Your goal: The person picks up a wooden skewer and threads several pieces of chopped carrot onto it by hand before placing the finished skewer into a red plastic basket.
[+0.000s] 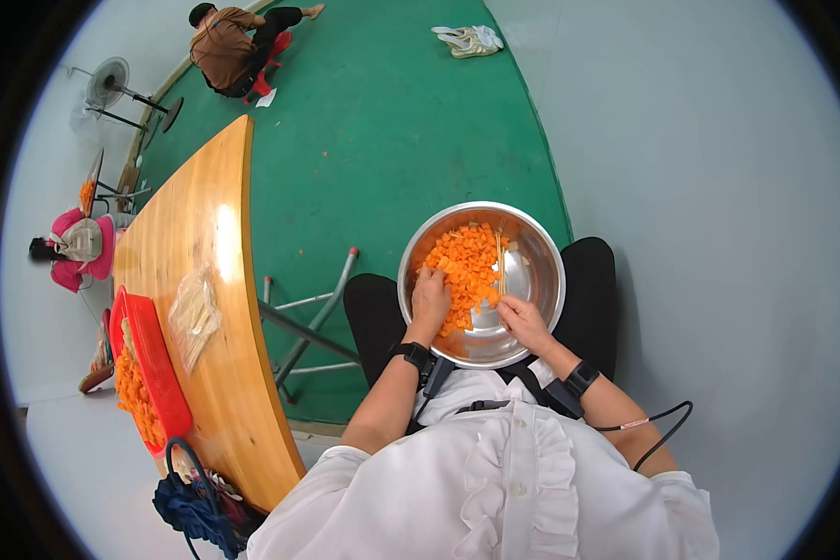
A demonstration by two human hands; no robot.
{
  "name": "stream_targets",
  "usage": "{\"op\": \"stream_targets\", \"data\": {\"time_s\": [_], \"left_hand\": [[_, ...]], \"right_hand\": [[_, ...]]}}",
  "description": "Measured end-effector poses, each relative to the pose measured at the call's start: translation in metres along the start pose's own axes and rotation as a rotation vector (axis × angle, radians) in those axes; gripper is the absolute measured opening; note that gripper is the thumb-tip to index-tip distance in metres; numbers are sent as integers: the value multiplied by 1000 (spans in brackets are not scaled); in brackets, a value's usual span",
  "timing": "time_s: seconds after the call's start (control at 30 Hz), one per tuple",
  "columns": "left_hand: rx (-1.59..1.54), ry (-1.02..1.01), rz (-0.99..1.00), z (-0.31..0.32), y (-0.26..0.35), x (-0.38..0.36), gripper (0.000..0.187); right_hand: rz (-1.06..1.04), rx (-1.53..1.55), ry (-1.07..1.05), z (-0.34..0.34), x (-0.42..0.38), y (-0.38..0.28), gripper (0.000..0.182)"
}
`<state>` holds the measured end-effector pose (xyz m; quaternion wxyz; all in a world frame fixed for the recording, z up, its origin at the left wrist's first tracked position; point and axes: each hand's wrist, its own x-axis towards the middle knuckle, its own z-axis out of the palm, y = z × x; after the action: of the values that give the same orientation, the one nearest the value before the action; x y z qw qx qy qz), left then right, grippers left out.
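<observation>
A steel bowl (549, 322) rests on my lap, with many orange carrot cubes (467, 257) heaped mostly in its left half. A few paler pieces lie among them. My left hand (430, 301) is at the bowl's left side, its fingers curled together against the carrot cubes; what the fingertips pinch is hidden. At the lower right of the bowl, my right hand (525, 322) is closed on thin wooden skewers (501, 263), which point away from me over the carrots.
To my left stands a wooden table (196, 392) bearing a plastic bag of skewers (196, 313) and a red basket (163, 373) of orange pieces. A blue bag (196, 513) sits at its near end. Two people, a fan (109, 84) and white shoes (469, 41) are farther off.
</observation>
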<state>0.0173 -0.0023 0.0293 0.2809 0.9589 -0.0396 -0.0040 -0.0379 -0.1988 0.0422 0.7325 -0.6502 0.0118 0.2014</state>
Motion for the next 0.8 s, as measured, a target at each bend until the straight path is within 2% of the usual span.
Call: {"op": "stream_targets", "data": {"time_s": [0.17, 0.27, 0.37, 0.47, 0.57, 0.8], "left_hand": [[10, 15, 31, 0, 3, 1, 8], [-16, 39, 9, -2, 4, 1, 9], [-261, 63, -151, -6, 3, 3, 14], [-240, 159, -64, 2, -5, 1, 20], [-192, 157, -6, 11, -14, -1, 22], [-191, 64, -46, 2, -7, -2, 22]], "right_hand": [[-5, -16, 14, 0, 1, 4, 22], [-9, 11, 19, 1, 1, 2, 22], [13, 18, 70, 0, 1, 1, 23], [53, 87, 172, 1, 4, -3, 23], [118, 206, 215, -2, 6, -9, 22], [251, 214, 180, -8, 9, -37, 22]]}}
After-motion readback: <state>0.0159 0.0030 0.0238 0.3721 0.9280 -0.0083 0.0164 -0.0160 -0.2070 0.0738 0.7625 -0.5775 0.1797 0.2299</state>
